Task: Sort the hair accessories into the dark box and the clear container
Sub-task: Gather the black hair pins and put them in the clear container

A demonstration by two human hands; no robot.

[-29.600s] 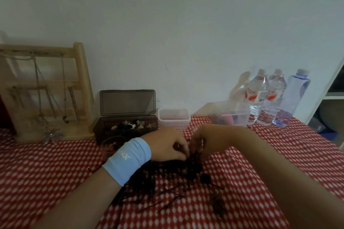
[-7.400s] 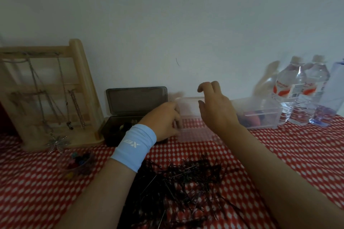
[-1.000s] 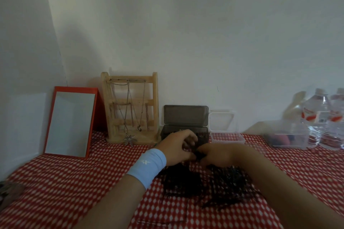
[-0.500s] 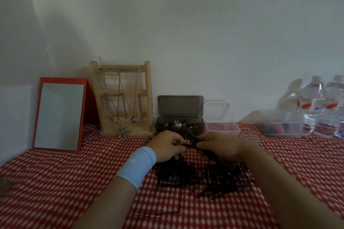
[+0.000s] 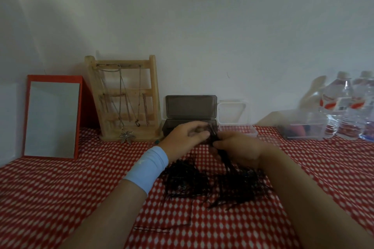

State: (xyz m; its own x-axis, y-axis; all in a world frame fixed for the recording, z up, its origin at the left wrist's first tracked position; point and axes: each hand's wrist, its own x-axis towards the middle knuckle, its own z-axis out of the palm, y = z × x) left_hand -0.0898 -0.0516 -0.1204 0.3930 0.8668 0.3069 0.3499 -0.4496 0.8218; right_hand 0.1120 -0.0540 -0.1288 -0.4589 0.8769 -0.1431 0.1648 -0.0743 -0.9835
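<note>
Two heaps of thin black hair pins (image 5: 214,184) lie on the red checked cloth in front of me. My right hand (image 5: 238,149) grips a bundle of black hair pins (image 5: 215,137) that stands up out of its fist. My left hand (image 5: 187,137), with a light blue wristband, pinches the top of that same bundle. Right behind the hands stands the dark box (image 5: 191,109) with its lid up. Next to it on the right is the small clear container (image 5: 236,128), its lid leaning on the wall.
A wooden jewellery stand (image 5: 123,99) with necklaces and a red-framed mirror (image 5: 52,117) stand at the back left. A larger clear tub (image 5: 303,127) and water bottles (image 5: 348,107) are at the back right. A few stray pins (image 5: 162,227) lie near the front.
Both hands have risen from the heaps toward the dark box, lifting a bundle of pins between them. The camera has shifted slightly.
</note>
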